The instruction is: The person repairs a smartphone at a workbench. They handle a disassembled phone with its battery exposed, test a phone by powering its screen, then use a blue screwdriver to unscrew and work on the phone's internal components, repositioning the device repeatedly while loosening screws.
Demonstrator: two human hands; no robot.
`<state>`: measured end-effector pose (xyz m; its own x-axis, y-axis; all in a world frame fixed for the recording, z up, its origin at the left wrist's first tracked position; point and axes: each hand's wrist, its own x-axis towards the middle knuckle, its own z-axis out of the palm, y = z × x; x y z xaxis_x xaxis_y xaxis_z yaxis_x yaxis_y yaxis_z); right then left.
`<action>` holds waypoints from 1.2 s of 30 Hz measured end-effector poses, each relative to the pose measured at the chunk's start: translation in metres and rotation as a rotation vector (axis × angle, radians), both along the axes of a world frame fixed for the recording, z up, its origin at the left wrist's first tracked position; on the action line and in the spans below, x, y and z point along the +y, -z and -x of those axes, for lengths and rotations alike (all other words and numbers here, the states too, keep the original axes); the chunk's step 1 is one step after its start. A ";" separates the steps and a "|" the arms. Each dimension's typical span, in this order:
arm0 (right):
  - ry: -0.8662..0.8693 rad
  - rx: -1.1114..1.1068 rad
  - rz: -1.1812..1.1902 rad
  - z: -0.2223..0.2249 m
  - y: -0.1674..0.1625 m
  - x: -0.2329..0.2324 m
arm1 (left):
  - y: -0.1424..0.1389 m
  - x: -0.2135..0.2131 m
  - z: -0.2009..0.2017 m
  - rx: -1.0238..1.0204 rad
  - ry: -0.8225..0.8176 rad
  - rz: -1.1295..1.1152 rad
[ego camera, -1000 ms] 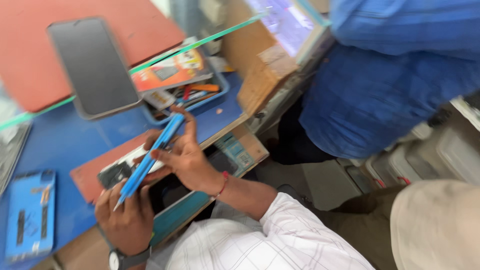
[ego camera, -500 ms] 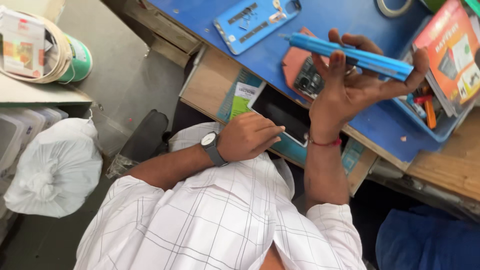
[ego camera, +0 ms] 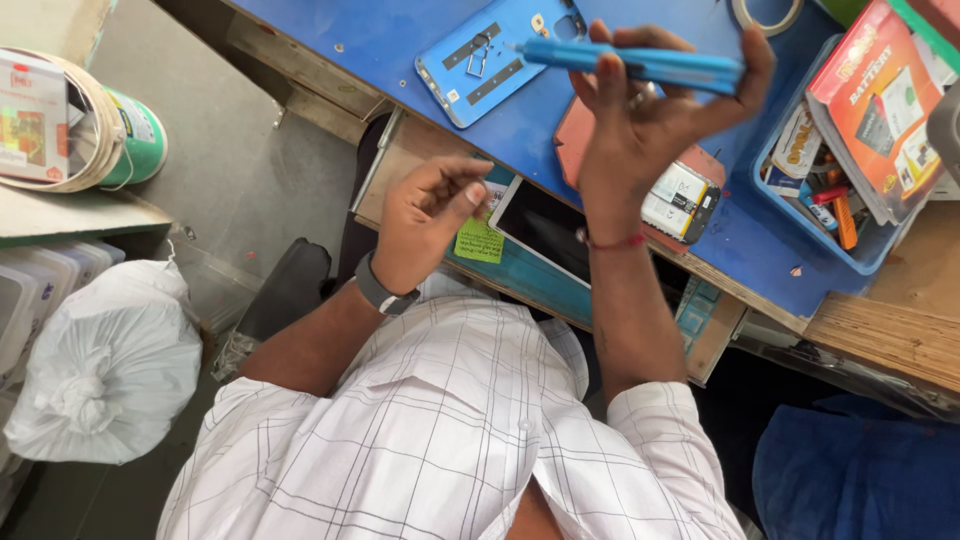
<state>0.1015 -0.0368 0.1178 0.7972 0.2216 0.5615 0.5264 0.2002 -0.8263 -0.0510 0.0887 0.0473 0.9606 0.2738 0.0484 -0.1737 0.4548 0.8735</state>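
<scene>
My right hand [ego camera: 640, 125], with a red thread at the wrist, is raised over the blue tabletop [ego camera: 400, 35] and grips a long blue tool [ego camera: 640, 62] held flat across its fingers. Below it an opened phone with its battery showing [ego camera: 685, 198] lies on a red mat [ego camera: 570, 140]. My left hand [ego camera: 430, 225], wearing a wristwatch, hovers at the table's near edge with fingertips pinched together beside a green note [ego camera: 480, 241]. Whether anything tiny sits between those fingers I cannot tell. A dark-screened device [ego camera: 545, 225] rests in the open drawer.
A blue phone back cover [ego camera: 500, 55] lies on the table. At the right a blue tray [ego camera: 800, 240] holds orange packets and small tools. A tape roll [ego camera: 765, 12] sits at the top edge. On the floor left are a white bag [ego camera: 105, 360] and a bucket [ego camera: 135, 135]. Another person's blue clothing [ego camera: 850, 470] shows bottom right.
The view swung from the tabletop down toward my chest. My right hand has lifted the blue tool higher. My left hand has moved from the tool down to the drawer edge.
</scene>
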 end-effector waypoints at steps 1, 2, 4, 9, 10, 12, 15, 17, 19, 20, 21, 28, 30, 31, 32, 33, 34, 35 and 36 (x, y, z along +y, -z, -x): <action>0.021 0.064 -0.036 0.011 -0.007 -0.009 | -0.004 0.002 -0.004 -0.031 -0.016 0.036; 0.022 0.140 -0.102 0.021 -0.013 -0.016 | -0.008 0.005 -0.008 -0.062 -0.033 0.070; 0.010 0.302 -0.270 0.040 -0.024 -0.033 | -0.018 0.004 -0.017 -0.110 0.004 0.255; -0.087 0.563 -0.532 0.061 -0.035 -0.079 | -0.040 -0.023 -0.026 -0.202 0.215 0.494; -0.085 0.580 -0.550 0.066 -0.034 -0.087 | -0.043 -0.030 -0.024 -0.187 0.252 0.512; -0.074 0.594 -0.560 0.073 -0.032 -0.105 | -0.047 -0.046 -0.020 -0.156 0.283 0.495; -0.052 0.572 -0.548 0.077 -0.026 -0.126 | -0.050 -0.062 -0.019 -0.133 0.272 0.396; -0.023 0.556 -0.541 0.080 -0.022 -0.136 | -0.052 -0.069 -0.018 -0.115 0.267 0.358; -0.018 0.556 -0.564 0.081 -0.019 -0.143 | -0.054 -0.076 -0.017 -0.117 0.248 0.305; -0.018 0.556 -0.574 0.082 -0.018 -0.146 | -0.055 -0.079 -0.017 -0.118 0.237 0.279; -0.016 0.547 -0.586 0.083 -0.017 -0.149 | -0.055 -0.082 -0.017 -0.117 0.231 0.277; 0.033 0.462 -0.622 0.091 -0.016 -0.159 | -0.050 -0.097 -0.017 -0.083 0.199 0.283; 0.049 0.451 -0.632 0.092 -0.018 -0.161 | -0.049 -0.100 -0.016 -0.051 0.183 0.292; 0.057 0.451 -0.632 0.093 -0.020 -0.161 | -0.049 -0.102 -0.016 -0.035 0.170 0.296; 0.064 0.449 -0.630 0.094 -0.022 -0.162 | -0.050 -0.103 -0.016 -0.020 0.158 0.301; 0.075 0.438 -0.638 0.095 -0.025 -0.162 | -0.050 -0.103 -0.017 -0.010 0.160 0.298; 0.081 0.428 -0.644 0.095 -0.027 -0.161 | -0.051 -0.103 -0.018 -0.003 0.157 0.297; 0.085 0.421 -0.645 0.095 -0.029 -0.160 | -0.051 -0.103 -0.019 0.005 0.150 0.298; 0.095 0.399 -0.637 0.096 -0.030 -0.160 | -0.051 -0.102 -0.020 -0.007 0.159 0.294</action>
<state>0.0053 -0.1965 0.1482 0.9662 -0.1290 0.2233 0.2508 0.6716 -0.6972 -0.0311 -0.0138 0.0984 0.9923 0.1239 -0.0039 -0.0858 0.7092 0.6997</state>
